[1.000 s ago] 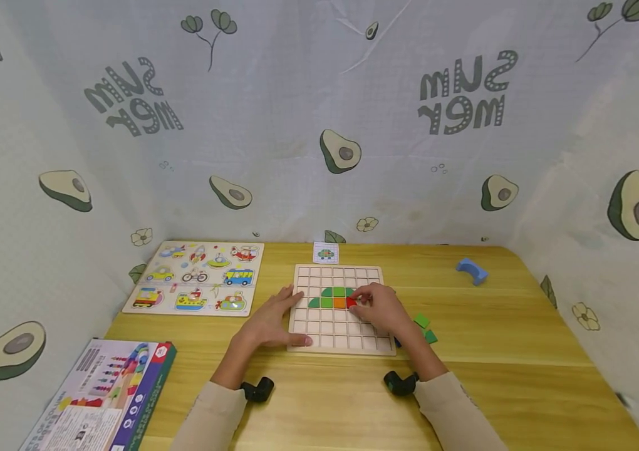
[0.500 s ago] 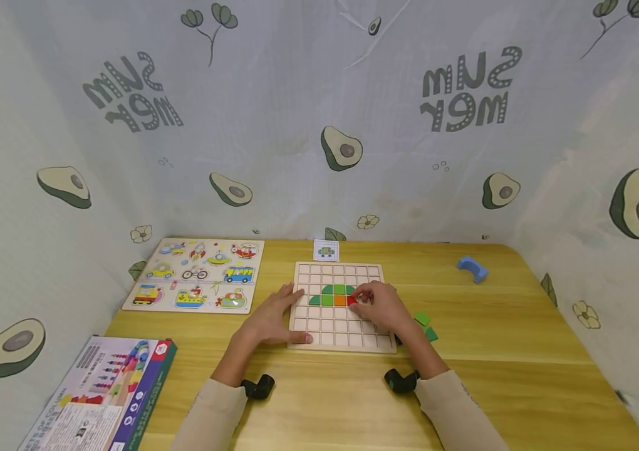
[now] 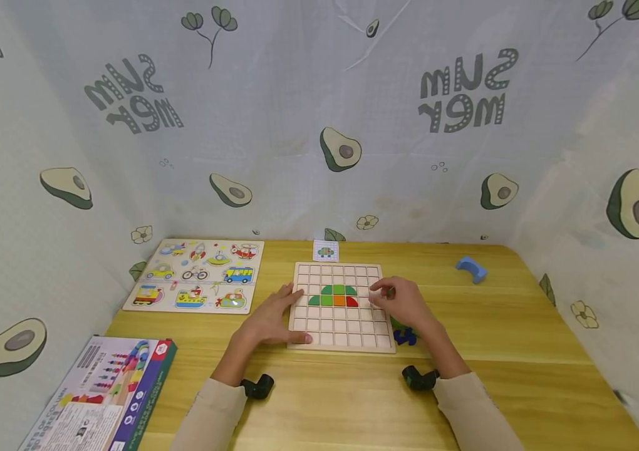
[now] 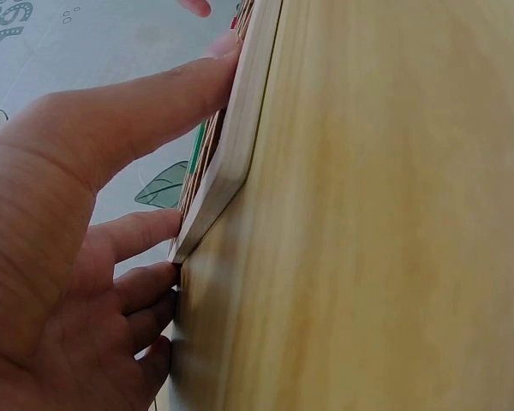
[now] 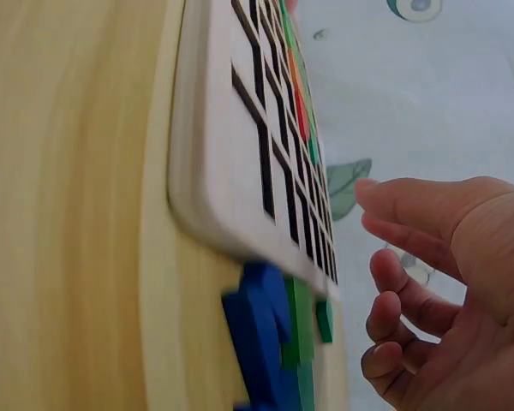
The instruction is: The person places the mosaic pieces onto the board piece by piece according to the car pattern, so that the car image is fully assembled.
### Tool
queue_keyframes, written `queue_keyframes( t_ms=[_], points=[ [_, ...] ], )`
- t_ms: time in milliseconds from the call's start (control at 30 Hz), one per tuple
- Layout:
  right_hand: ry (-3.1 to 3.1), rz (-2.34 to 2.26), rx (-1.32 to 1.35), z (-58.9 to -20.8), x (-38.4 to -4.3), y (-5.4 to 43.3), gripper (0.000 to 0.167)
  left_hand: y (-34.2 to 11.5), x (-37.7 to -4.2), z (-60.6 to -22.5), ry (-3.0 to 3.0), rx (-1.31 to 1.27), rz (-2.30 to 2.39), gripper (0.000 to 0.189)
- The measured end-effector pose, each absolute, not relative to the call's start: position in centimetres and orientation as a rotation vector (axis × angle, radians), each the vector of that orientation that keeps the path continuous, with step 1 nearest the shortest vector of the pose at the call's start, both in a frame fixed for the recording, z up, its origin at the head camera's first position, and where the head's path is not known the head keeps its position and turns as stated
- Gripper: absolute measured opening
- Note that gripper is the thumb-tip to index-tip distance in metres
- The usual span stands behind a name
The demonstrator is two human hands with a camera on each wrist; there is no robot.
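A wooden grid board (image 3: 331, 329) lies at the middle of the table. Several green tiles (image 3: 339, 290), an orange tile (image 3: 339, 301) and a red tile (image 3: 351, 302) fill cells in two adjoining rows. My left hand (image 3: 274, 316) rests on the board's left side, thumb on its near-left part and fingers along the edge. Over the board's right side hovers my right hand (image 3: 401, 300), apart from the tiles, with nothing between thumb and forefinger. In the right wrist view its other fingers are loosely bent. Below it, blue pieces (image 3: 405, 336) and green pieces (image 5: 298, 321) lie beside the board.
A small card (image 3: 326, 251) with a coloured grid pattern lies behind the board. Left of it are a vehicle picture puzzle (image 3: 195, 275) and a printed box (image 3: 99, 394). A blue arched piece (image 3: 472, 270) lies at the back right. Fabric walls enclose the table.
My right hand has let go of the red tile, which lies in its cell, and has drawn back to the right. The left hand has stayed put.
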State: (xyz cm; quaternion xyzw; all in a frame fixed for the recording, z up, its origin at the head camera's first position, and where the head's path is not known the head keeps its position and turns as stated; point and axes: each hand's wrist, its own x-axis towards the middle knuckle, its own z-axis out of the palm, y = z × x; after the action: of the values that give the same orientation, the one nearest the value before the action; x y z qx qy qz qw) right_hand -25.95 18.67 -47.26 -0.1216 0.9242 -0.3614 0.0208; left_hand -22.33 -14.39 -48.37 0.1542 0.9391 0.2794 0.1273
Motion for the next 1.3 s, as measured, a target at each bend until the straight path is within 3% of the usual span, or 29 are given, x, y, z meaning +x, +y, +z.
queue_keyframes(
  t_ms=[367,667,867,1033,1300],
  points=[
    [2.875,-1.129,-0.299,-47.1,-26.3,22.4,0.025,-14.3,-22.2,-48.3,2.734,0.449,0.820,0.107],
    [2.838,-0.951,-0.514,-47.7,-27.9,23.2,0.033,-14.2,-22.2,-48.3,2.742,0.441,0.821,0.107],
    [2.816,-0.975,-0.424,-47.6,-27.6,23.9,0.025,-14.2,-22.1,-48.3,2.750,0.439,0.818,0.106],
    [2.803,-0.990,-0.334,-46.9,-26.8,24.4,0.034,-14.1,-22.0,-48.2,2.750,0.433,0.820,0.105],
    [2.783,-0.980,-0.497,-47.3,-26.7,25.2,0.037,-14.1,-22.0,-48.1,2.751,0.442,0.805,0.105]
  ],
)
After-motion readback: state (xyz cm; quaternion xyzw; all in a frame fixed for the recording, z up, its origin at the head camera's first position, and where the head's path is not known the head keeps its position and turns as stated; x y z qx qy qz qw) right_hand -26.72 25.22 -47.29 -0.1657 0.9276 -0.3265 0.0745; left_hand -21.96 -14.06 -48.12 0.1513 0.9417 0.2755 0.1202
